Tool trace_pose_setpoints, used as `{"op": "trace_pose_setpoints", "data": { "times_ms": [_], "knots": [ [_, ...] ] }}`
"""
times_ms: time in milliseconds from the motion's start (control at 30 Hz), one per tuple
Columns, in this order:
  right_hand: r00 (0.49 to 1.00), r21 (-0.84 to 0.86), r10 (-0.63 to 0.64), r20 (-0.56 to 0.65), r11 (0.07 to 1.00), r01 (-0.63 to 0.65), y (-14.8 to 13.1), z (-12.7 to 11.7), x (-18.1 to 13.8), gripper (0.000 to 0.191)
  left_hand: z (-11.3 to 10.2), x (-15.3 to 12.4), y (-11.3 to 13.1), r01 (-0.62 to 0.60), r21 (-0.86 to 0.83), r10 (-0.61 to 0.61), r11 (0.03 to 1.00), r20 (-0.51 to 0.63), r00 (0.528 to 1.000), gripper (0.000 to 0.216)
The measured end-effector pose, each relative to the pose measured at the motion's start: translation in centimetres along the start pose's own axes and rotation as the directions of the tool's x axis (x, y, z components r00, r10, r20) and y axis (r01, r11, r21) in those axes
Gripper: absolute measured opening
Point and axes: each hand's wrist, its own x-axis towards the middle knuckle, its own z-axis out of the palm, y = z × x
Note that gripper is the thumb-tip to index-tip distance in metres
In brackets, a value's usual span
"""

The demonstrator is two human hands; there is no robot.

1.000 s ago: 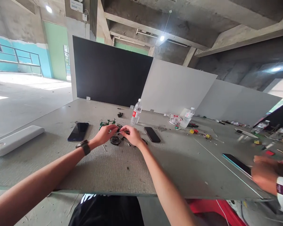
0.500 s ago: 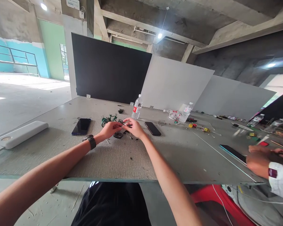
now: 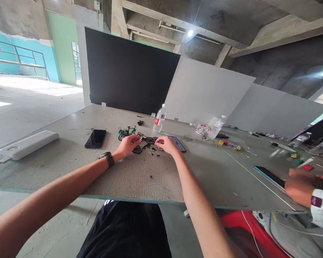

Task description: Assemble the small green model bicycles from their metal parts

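My left hand (image 3: pixel 129 144) is closed in a pinch on the end of a dark miniature bicycle part (image 3: pixel 150 140) with a wheel and a silvery piece. A hand's width to the right, my right hand (image 3: pixel 167 144) has thumb and fingers pinched together over the table; whatever small thing they hold is too small to make out. Behind my left hand stands a green miniature bicycle (image 3: pixel 129 131). A loose black wheel (image 3: pixel 137 149) lies beside the left fingertips. Several tiny dark parts (image 3: pixel 152 154) are scattered between and in front of my hands.
A phone (image 3: pixel 96 138) lies left, and a lit phone (image 3: pixel 181 144) is partly behind my right hand. A white power bank (image 3: pixel 29 144) sits far left. A water bottle (image 3: pixel 159 119) stands behind, before a black panel (image 3: pixel 131 71). At right is another person's hand (image 3: pixel 298 186).
My hands have come apart, the right one moving to the right. The bicycle part between them now shows more. The phone behind my right hand has lit up. The view has shifted slightly.
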Motion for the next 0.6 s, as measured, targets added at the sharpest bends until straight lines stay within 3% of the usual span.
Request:
{"op": "trace_pose_setpoints", "data": {
  "times_ms": [167,600],
  "knots": [
    [0.994,-0.03,-0.021,0.103,0.999,0.025,-1.9,1.6,0.0,0.012,0.0,-0.1,0.1,-0.021,0.017,0.021,1.0,-0.007,1.0,0.033],
    [0.993,-0.182,-0.066,0.098,0.98,0.083,-2.5,3.7,0.4,0.014,0.1,-0.1,0.1,-0.021,0.03,0.021,0.999,-0.005,1.0,0.033]
  ]
}}
